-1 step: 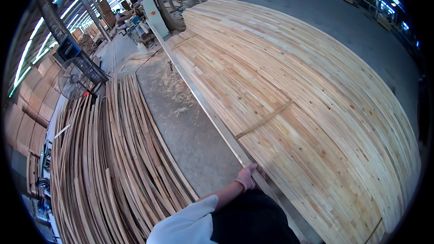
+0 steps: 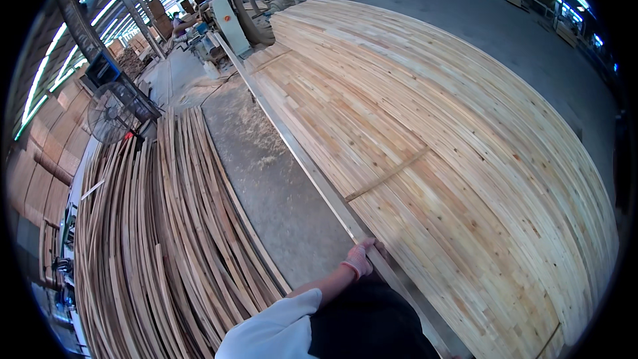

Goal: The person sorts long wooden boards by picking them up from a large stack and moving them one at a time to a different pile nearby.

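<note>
My left hand (image 2: 362,257), in a pale pinkish glove with a reddish cuff, is closed around a long, narrow wooden strip (image 2: 312,169). The strip runs from beside my body at the lower edge up to a machine at the far left. Just right of it lies a wide spread of jointed, light wooden boards (image 2: 465,179), with dark knots and a thin crosswise batten (image 2: 389,174) on top. Darker fingertips show at the strip's right side beside the glove. My right hand cannot be made out.
Many long, rough wooden strips (image 2: 193,206) lie stacked on the left. A machine with a pale panel and a red knob (image 2: 229,23) stands at the far end, near sawdust (image 2: 256,123). A fan (image 2: 109,114) stands by a post. Another person (image 2: 178,25) is farther back.
The view has shifted very slightly. The strip's far end lies a touch farther left against the machine; my left hand keeps its hold.
</note>
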`<state>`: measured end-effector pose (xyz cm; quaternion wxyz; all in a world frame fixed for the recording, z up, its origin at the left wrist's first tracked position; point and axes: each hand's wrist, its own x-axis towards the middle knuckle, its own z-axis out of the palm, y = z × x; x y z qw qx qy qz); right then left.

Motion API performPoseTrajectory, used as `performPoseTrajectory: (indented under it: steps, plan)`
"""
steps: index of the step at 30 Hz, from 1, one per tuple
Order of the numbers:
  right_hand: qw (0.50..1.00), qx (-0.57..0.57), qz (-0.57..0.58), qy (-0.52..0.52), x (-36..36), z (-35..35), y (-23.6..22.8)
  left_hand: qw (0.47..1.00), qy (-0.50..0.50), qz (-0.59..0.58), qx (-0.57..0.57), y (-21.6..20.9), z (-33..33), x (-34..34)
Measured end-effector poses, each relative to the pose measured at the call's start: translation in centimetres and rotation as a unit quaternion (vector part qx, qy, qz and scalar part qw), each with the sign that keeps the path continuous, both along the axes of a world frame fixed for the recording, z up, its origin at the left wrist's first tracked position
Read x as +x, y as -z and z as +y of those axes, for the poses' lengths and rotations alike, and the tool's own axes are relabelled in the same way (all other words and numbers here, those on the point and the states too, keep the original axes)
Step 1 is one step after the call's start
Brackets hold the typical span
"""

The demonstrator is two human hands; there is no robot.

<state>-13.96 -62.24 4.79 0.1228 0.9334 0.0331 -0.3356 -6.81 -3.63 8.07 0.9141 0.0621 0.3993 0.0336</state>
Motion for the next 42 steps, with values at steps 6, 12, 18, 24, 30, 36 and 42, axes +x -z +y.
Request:
performPoseTrajectory:
  steps: [6, 12, 18, 24, 30, 36, 42]
  plan:
    - [0.991, 0.109, -0.054, -0.058, 2.0, -0.2, -2.6, 0.989, -0.014, 0.136, 0.051, 3.2, -1.7, -1.1]
    - [0.989, 0.140, -0.049, -0.004, 4.5, 3.5, -7.7, 0.980, 0.195, -0.027, 0.027, -0.4, -8.8, -3.2]
    - [0.917, 0.207, -0.325, -0.104, 7.9, 16.5, -7.5, 0.900, 0.205, 0.007, -0.384, 10.3, -16.2, -5.6]
    - [0.919, 0.335, -0.180, -0.106, 7.6, 22.7, -11.8, 0.925, 0.369, -0.044, 0.077, -0.2, -16.1, -4.3]
    - [0.894, 0.424, -0.135, 0.050, 7.4, 13.3, -14.9, 0.940, 0.312, -0.033, 0.138, -0.7, -5.5, -5.4]
    - [0.970, 0.179, -0.007, 0.165, 4.4, -2.6, -17.8, 0.942, 0.162, -0.012, 0.294, -9.5, 9.8, -2.1]
    - [0.876, 0.383, 0.028, 0.292, 3.4, 11.1, -24.2, 0.928, -0.033, 0.029, 0.371, -13.1, 22.5, 0.3]
